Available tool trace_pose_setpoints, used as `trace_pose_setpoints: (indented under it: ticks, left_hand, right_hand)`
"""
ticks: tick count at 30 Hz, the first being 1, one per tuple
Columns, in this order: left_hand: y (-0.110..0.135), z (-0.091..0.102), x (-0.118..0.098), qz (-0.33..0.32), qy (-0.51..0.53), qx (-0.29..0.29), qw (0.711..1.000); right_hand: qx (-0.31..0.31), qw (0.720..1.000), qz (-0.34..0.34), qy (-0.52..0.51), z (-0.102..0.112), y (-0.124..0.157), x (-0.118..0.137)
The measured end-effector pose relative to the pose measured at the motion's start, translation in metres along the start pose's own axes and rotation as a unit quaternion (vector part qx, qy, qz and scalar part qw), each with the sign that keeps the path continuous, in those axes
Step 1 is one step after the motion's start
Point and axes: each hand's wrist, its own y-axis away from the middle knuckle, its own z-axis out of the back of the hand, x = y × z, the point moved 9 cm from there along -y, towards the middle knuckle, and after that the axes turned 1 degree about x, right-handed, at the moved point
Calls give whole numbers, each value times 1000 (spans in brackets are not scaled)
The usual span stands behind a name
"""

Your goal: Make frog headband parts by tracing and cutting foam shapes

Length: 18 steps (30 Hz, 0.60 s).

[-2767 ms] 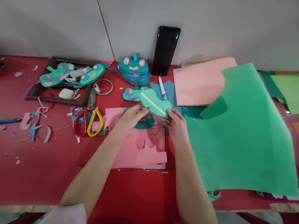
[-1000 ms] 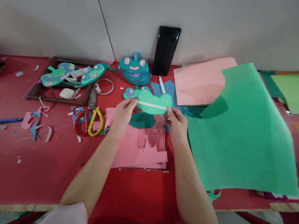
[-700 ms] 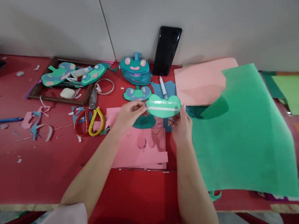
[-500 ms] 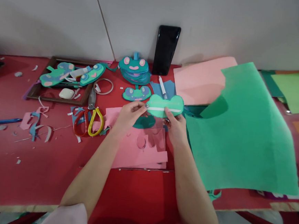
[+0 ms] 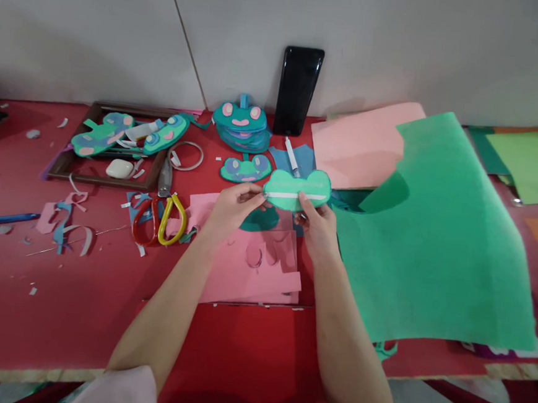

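Between my two hands is a green felt frog-head cutout [image 5: 298,186] with a white strip across its middle. My left hand [image 5: 238,208] pinches its left end between thumb and fingers. My right hand [image 5: 317,223] grips the lower right part, thumb on top near the strip and fingers underneath. Below the cutout lie a dark green piece [image 5: 259,220] and pink felt sheets [image 5: 244,274] with shapes cut out. Just behind it are a finished frog face [image 5: 246,168] and a white pen-like tool [image 5: 292,157] on blue scraps.
A stack of frog faces [image 5: 241,125] and an upright phone [image 5: 299,92] stand by the wall. Scissors [image 5: 160,214], a tape roll [image 5: 187,156] and a brown frame [image 5: 105,179] are on the left. A large green felt sheet [image 5: 446,259] covers the right, beside pink sheets [image 5: 357,149].
Almost nothing differs. My right thumb has shifted very slightly to the right along the white strip; both hands keep hold of the cutout.
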Motion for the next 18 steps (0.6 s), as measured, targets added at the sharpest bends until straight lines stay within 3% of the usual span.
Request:
trace_pose_setpoints:
  ticks: [8,15,18]
  left_hand:
    - [-5,15,4,14,9,-56,998]
    - [-1,1,9,18,-37,-17,999]
    - [-1,11,12,11,-55,-53,997]
  right_hand:
    - [-20,1000,17,-1,10,-2,5]
    - [22,997,61,37,-1,1,10]
    - [28,995,74,63,-3,2,11]
